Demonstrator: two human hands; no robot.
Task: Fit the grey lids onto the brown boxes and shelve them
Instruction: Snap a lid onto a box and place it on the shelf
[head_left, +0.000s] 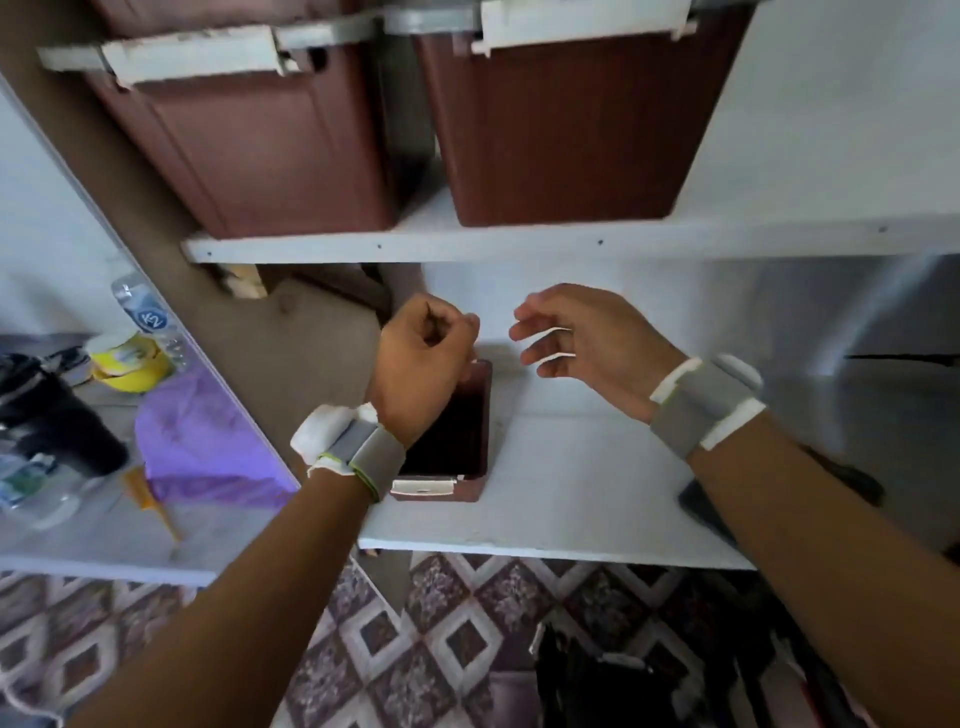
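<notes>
One open brown box (452, 441) on lower shelf (571, 499), L hand (423, 358) fisted over it, R hand (576, 343) slack.

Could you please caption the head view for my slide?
Two lidded boxes on the upper shelf; both hands near a small lidless box below.

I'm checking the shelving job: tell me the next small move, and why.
Probably bring a grey lid to the small brown box: it sits open on the lower shelf, and neither the curled left hand nor the open right hand holds one. No spare lid is in view.
</notes>
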